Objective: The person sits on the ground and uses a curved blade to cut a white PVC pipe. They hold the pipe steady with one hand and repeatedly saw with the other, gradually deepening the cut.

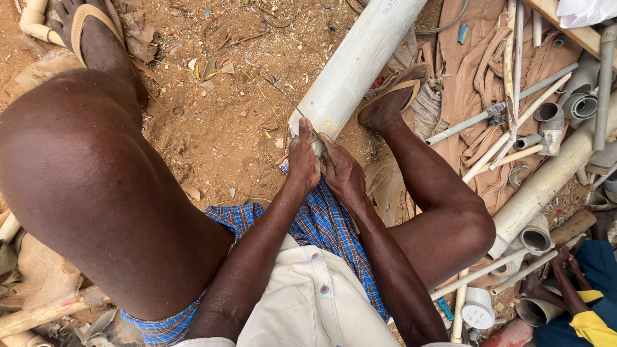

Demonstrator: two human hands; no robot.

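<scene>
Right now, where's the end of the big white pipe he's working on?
In the head view, the big white pipe ends just above centre, between the knees, where the left hand and right hand meet.

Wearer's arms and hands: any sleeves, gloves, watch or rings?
Both forearms are bare to the bottom edge of the picture; no sleeve shows. The left hand and right hand wear no gloves. No watch, bracelet or ring is visible. Nothing is marked on them.

Around me, tan cloth [472, 96] lies crumpled at two o'clock under thin grey pipes [508, 115]. Short pipe fittings [565, 109] sit at three o'clock beside a cream pipe [546, 183]. A white round cap [479, 308] rests at five o'clock. Sandy ground [212, 122], littered with scraps, spreads at eleven o'clock.
</scene>
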